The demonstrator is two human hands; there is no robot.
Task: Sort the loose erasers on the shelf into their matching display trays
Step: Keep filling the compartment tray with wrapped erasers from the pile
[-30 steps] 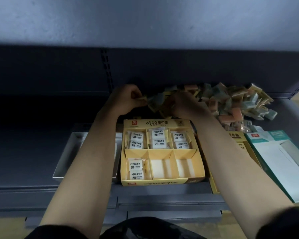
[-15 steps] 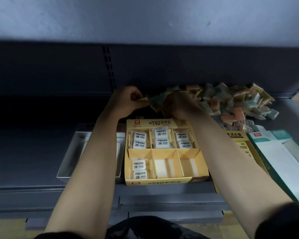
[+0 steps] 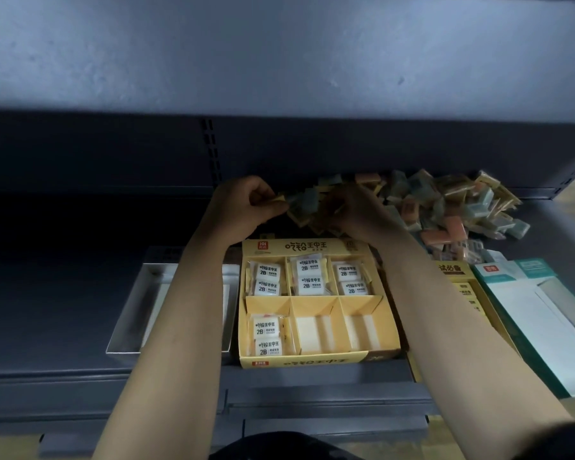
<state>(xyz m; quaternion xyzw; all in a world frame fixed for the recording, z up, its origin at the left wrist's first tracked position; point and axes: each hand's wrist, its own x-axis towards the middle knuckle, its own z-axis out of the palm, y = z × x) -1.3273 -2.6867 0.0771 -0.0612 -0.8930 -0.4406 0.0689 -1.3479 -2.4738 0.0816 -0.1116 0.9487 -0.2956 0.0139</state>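
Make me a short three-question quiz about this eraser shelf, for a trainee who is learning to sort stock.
1. True or false: all six compartments of the yellow cardboard display tray hold white 2B erasers.
2. Multiple choice: the pile of loose wrapped coloured erasers lies A) behind the yellow tray, towards the right; B) inside the yellow tray; C) on the floor.
3. Fill in: the left hand pinches a small wrapped ___ at the pile's left edge.
Key: 1 false, since the front middle and front right compartments are empty; 2 A; 3 eraser.
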